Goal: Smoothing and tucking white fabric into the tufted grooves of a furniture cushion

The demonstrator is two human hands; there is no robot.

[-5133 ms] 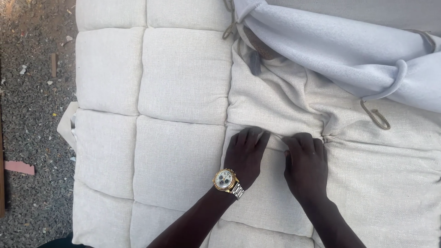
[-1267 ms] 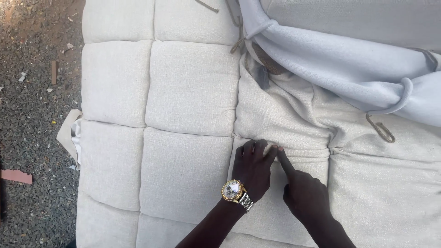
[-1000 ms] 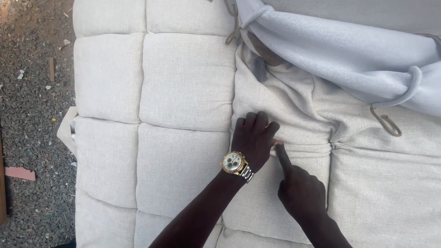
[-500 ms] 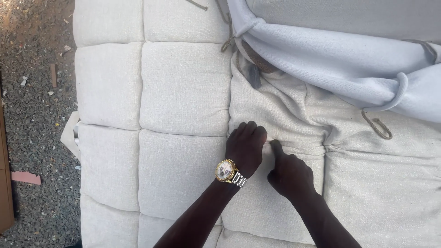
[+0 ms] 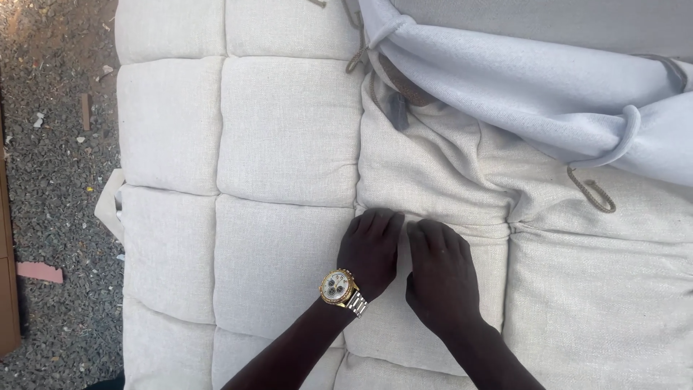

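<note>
Both hands flat, palms down, side by side on the cushion [image 5: 289, 130], a cream tufted one, fingertips right at a cross seam [image 5: 462, 230] where loose fabric bunches. Left hand [image 5: 369, 249] w/ gold watch [image 5: 337, 287] on the wrist; right hand [image 5: 440, 278] just beside it, nearly touching. Left fingers [image 5: 379, 220] are stretched out and close together, gripping nothing, just pressing the cloth; right fingers [image 5: 433, 232] the same, tips on the seam line. To do this well, I'd judge: keep pressure even across both palms, work the slack toward the seam w/o dragging, and keep tips in the groove so the cloth tucks in, not over. The seam runs just beyond the fingertips and on to the right of them; wrinkled fabric lies past it, and further past that a grey cover [image 5: 520, 79] draped over the cushion's far right corner, w/ a cord loop [image 5: 592, 195] near its edge. Gravel [image 5: 50, 144] left of the cushion.
</note>
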